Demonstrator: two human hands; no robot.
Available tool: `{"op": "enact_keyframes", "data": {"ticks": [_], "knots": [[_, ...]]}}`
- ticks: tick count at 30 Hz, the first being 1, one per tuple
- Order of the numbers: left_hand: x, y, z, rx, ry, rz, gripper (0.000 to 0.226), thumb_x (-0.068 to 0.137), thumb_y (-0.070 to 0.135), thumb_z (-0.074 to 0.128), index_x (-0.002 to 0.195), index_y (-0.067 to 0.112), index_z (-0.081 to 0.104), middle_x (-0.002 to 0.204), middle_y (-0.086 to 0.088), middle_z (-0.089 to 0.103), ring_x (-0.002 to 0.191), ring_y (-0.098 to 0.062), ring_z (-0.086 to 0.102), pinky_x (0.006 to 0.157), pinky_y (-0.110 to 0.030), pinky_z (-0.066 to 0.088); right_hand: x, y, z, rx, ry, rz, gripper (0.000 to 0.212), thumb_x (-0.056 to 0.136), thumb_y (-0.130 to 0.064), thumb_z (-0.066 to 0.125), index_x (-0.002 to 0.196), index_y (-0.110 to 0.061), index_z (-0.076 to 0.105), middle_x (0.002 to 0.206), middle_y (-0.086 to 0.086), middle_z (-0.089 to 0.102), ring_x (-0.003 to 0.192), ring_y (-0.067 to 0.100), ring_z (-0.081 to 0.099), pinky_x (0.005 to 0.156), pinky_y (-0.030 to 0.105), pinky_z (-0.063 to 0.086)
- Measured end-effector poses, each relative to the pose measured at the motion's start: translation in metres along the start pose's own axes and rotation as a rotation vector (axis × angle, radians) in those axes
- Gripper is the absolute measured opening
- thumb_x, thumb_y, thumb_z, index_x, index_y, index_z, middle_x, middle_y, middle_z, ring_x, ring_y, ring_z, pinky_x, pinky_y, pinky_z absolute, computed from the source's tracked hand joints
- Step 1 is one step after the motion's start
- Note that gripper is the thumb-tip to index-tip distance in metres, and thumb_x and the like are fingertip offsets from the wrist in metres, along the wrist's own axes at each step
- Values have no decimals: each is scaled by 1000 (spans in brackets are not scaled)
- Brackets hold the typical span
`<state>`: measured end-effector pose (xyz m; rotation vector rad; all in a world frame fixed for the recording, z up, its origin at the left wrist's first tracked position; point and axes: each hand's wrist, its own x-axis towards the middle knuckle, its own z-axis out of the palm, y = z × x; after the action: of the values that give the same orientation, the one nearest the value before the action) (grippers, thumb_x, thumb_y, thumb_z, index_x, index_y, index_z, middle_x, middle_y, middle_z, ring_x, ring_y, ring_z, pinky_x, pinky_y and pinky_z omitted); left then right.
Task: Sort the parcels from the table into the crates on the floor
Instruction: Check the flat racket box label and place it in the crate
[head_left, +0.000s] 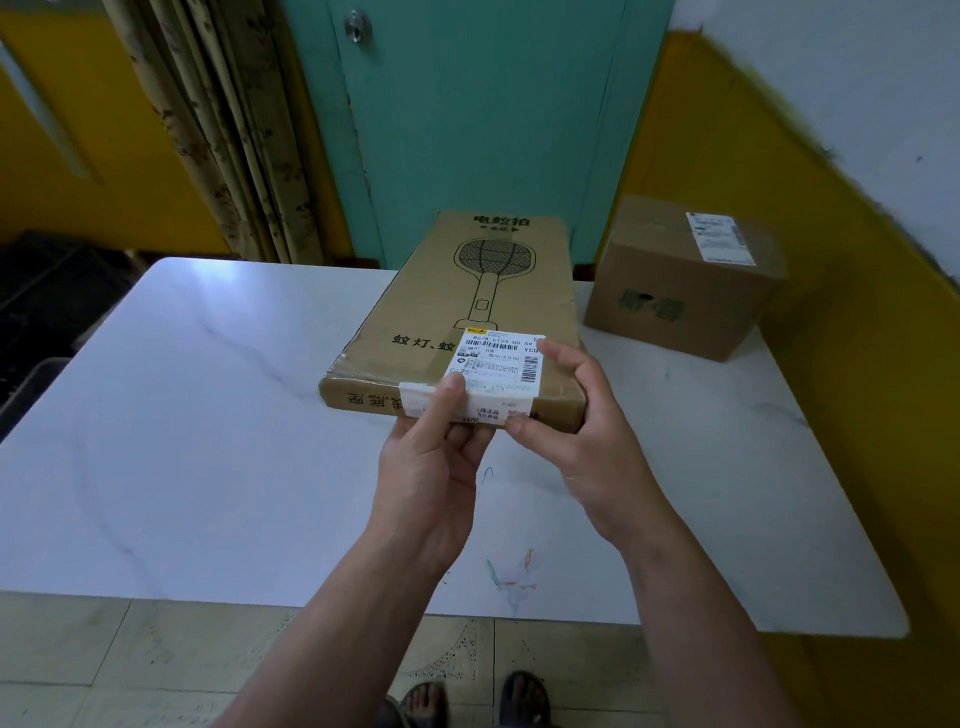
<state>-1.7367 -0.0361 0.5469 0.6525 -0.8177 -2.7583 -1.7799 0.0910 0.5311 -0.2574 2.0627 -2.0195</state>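
We stand at a white, marble-patterned worktop that fills most of the view, with a teal door and a stained striped curtain behind it and yellow wall to either side. On the floor off the left edge of the worktop sits a dark crate; we cannot make out what it holds.

The flat parcel, a long brown carton printed with a line drawing of an electric mosquito swatter, lies lengthwise away from us over the middle of the worktop. Its near end is raised in our hands, and we cannot tell whether the far end touches the surface. A box-shaped parcel of brown cardboard with a white label on top stands well apart at the far right corner of the worktop, close to the wall.

Our left hand takes the near end from below, thumb pressed on top, so its grip holds the flat parcel. Our right hand curls round the near right corner, its grip also on the flat parcel.

A white shipping label with barcodes wraps over the near end, between and under both thumbs. Faint crayon scribbles mark the near edge of the worktop.
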Motion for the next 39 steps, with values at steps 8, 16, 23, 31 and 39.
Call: {"op": "enact_keyframes", "data": {"ticks": [8,16,23,31,39], "knots": [[2,-10,-2,-29,-12,-27,57,84,7,61,140,-3,48,127,-18,67,118,-27,66,98,-34,54,0,-2,6,178,149,57,31,94,-1,60,110,-28,63,125,0,67,109,17,69,80,28,60],[1,-14,-8,-9,21,-13,62,82,9,62,141,-4,47,127,-18,67,119,-28,65,98,-35,54,2,5,15,205,198,96,59,98,-9,56,145,-42,41,124,-11,67,104,8,71,82,29,60],[-5,-1,-45,83,150,9,44,89,4,53,130,-9,54,122,-21,69,113,-28,67,90,-33,59,11,23,31,406,37,355,40,97,-12,60,134,-25,57,113,-2,76,101,20,74,90,45,59],[-27,55,-115,111,295,60,38,95,5,47,130,-7,53,119,-19,71,106,-28,69,94,-37,51,4,40,113,382,-69,470,25,96,-11,63,121,-13,64,107,4,78,97,21,75,82,39,59],[-50,151,-200,157,311,113,46,83,12,70,126,16,54,111,-7,75,99,-20,73,74,-32,57,-29,44,265,436,-11,512,22,95,-1,61,117,-6,63,102,11,78,89,24,76,67,32,59]]}}
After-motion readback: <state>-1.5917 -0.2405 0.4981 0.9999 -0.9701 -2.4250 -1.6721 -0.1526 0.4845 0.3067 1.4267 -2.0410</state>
